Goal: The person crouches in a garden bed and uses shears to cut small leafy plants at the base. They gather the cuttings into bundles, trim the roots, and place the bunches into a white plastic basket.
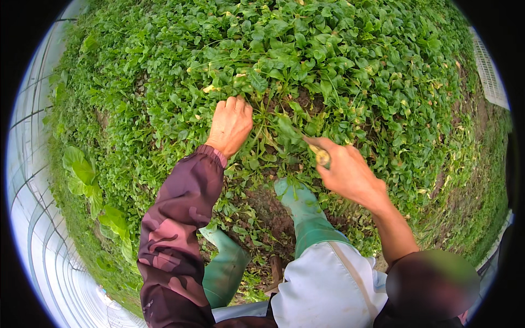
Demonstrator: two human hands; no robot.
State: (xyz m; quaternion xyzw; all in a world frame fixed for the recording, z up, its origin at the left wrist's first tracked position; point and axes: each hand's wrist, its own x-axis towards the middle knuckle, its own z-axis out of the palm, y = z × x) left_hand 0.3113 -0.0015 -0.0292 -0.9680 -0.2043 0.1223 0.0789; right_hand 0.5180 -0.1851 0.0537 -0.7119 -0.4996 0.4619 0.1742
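Note:
Low leafy greens point(295, 53) cover the soil in front of me. My left hand point(230, 128) is curled, back upward, at the left of a spread rosette of stems point(262, 123). Its fingertips are hidden among the leaves, so I cannot tell whether it grips any. Just right of the rosette, my right hand point(352, 170) is wrapped around the yellow handle point(320, 156) of a small hand tool. The tool points up and left towards the stems, its working end mostly lost in the foliage. Between the hands lies a broad green leaf point(287, 129).
My green rubber boots point(301, 201) stand on bare soil point(264, 205) among scattered leaves. Larger pale-green leafy plants point(84, 172) grow at left, before a hooped plastic greenhouse wall point(30, 164). A white slatted plastic crate point(488, 71) is at far right. A blurred patch covers the lower right.

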